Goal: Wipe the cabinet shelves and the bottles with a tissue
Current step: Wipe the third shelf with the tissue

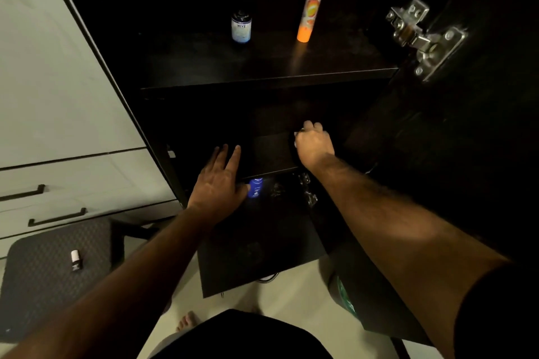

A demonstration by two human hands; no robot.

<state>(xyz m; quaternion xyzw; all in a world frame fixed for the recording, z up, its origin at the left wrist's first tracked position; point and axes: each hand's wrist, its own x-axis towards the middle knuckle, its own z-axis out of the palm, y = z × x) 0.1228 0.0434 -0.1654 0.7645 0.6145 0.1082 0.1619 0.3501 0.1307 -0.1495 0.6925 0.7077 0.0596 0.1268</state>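
Note:
A dark open cabinet fills the head view. On its upper shelf (262, 67) stand a dark bottle with a blue-white label (241, 27) and a tall orange tube-shaped bottle (310, 10). My right hand (313, 144) is on the middle shelf (271, 154), fingers curled around a bit of white tissue (296, 137), mostly hidden. My left hand (220, 178) lies flat with straight fingers on that shelf's front left edge. Below, a small blue bottle (255, 187) and some clear glass items (307, 192) sit on the lower shelf.
The cabinet door with a metal hinge (423, 35) stands open at the right. White drawers with dark handles (57, 217) are at the left. A grey stool (55, 268) carries a small white-capped bottle (76, 260). My bare foot (186, 322) shows on the pale floor.

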